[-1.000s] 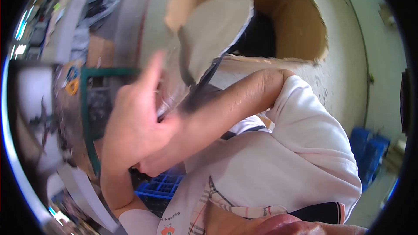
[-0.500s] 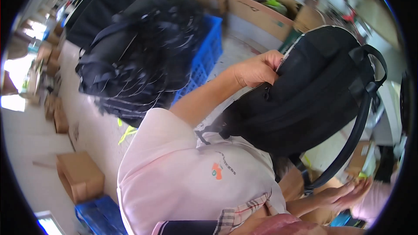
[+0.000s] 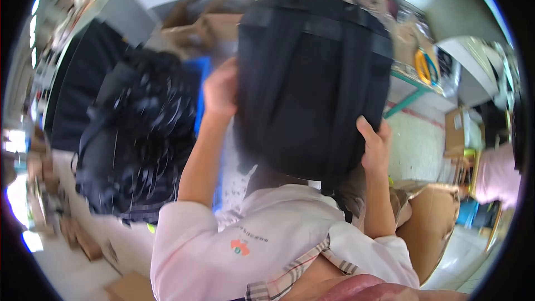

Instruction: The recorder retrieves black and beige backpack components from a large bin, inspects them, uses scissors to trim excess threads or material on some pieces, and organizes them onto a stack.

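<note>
A black backpack [image 3: 312, 83] is held up in front of me, its back panel and shoulder straps facing me and its carry handle at the top. My left hand [image 3: 220, 88] is closed on its left side; motion blurs the fingers, and part of them is hidden behind the bag. On the lower right edge, my right hand [image 3: 374, 144] grips with the thumb over the near face and the other fingers mostly out of sight. To the left is a heap of black bags [image 3: 139, 139] with loose pale threads on them.
A blue crate [image 3: 205, 81] shows beside the heap. Behind the backpack stands an open carton [image 3: 209, 28]. Yellow-and-blue-handled cutters [image 3: 426, 67] lie on a bench at right. A large cardboard box [image 3: 432, 228] is near my right elbow. Another person's pink sleeve [image 3: 496, 175] is at far right.
The backpack has swung left and turned, from tilted at my right to upright before me. My right hand has come up from the lower right and taken its right edge; my left hand has shifted left.
</note>
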Motion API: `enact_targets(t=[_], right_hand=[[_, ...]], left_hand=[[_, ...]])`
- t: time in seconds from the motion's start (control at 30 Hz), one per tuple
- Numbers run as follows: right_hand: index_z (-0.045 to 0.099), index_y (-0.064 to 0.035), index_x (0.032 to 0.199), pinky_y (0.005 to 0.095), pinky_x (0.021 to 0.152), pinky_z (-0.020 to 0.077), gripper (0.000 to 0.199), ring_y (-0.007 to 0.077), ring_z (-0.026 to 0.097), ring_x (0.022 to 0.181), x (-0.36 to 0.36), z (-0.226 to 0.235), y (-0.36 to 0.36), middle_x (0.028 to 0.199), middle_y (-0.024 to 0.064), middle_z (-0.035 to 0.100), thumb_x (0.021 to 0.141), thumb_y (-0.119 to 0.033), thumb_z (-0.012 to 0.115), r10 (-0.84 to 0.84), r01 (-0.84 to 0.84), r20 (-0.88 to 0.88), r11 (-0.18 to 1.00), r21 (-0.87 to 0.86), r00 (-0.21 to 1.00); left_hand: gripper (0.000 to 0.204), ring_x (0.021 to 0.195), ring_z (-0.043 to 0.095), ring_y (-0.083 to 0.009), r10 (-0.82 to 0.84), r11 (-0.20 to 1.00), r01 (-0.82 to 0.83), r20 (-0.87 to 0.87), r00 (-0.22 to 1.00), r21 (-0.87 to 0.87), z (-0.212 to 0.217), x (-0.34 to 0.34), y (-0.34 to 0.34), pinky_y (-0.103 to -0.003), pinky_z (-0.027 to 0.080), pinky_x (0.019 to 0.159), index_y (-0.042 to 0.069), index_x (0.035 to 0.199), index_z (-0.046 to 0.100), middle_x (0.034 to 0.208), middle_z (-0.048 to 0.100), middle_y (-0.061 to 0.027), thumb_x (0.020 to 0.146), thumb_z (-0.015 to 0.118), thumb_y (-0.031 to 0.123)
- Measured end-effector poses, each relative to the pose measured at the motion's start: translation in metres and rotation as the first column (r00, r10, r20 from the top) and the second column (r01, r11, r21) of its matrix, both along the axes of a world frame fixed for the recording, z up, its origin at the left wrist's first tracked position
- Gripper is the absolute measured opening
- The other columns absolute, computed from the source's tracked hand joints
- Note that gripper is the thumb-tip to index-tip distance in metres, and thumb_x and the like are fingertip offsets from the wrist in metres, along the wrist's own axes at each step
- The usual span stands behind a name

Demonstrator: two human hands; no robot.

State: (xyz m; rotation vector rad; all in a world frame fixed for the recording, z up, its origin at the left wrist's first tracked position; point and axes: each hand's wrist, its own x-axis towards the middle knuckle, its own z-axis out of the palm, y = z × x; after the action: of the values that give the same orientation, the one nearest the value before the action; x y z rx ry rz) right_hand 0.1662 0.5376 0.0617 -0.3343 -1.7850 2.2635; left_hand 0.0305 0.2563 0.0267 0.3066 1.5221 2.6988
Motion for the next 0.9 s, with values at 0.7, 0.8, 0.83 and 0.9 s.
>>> enact_targets(t=[0.7,0.8,0.83,0.9], right_hand=[[0.057,0.0033,0.091,0.0246,0.071,0.0426,0.024,0.0097,0.053,0.075,-0.092,0.000,0.072,0.084,0.0037,0.059,0.073,-0.012,0.063,-0.033,0.026,-0.111,0.998,-0.063,0.993],[0.057,0.0035,0.091,0.0240,0.070,0.0428,0.024,0.0099,0.053,0.074,-0.087,0.001,0.070,0.084,0.0041,0.059,0.074,-0.011,0.062,-0.041,0.035,-0.054,0.995,-0.097,0.998],[0.057,0.0035,0.091,0.0240,0.070,0.0428,0.024,0.0099,0.053,0.074,-0.084,-0.003,0.067,0.084,0.0041,0.059,0.074,-0.011,0.062,-0.038,0.033,-0.048,0.995,-0.099,0.998],[0.057,0.0030,0.092,0.0232,0.069,0.0430,0.022,0.0097,0.054,0.074,-0.075,-0.014,0.059,0.085,0.0042,0.059,0.075,-0.010,0.061,-0.055,0.048,-0.036,0.982,-0.184,0.998]], left_hand=[[0.022,0.076,0.058,-0.0133,-0.040,0.984,0.080,0.234,0.971,-0.162,0.044,-0.085,0.103,-0.025,0.046,0.068,0.000,0.098,0.056,0.089,0.060,-0.0055,0.078,0.055,0.007],[0.033,0.090,0.052,-0.0162,-0.084,0.974,0.126,0.215,0.973,-0.190,0.041,-0.090,0.103,-0.027,0.040,0.079,-0.002,0.106,0.050,0.099,0.055,-0.0074,0.075,0.056,0.006],[0.033,0.090,0.052,-0.0162,-0.080,0.974,0.124,0.221,0.972,-0.191,0.039,-0.090,0.100,-0.027,0.040,0.079,-0.002,0.106,0.050,0.099,0.055,-0.0074,0.075,0.056,0.006],[0.037,0.093,0.051,-0.0171,-0.201,0.960,0.221,0.127,0.971,-0.174,0.034,-0.083,0.088,-0.027,0.038,0.082,-0.003,0.108,0.049,0.101,0.054,-0.0076,0.074,0.058,0.007]])
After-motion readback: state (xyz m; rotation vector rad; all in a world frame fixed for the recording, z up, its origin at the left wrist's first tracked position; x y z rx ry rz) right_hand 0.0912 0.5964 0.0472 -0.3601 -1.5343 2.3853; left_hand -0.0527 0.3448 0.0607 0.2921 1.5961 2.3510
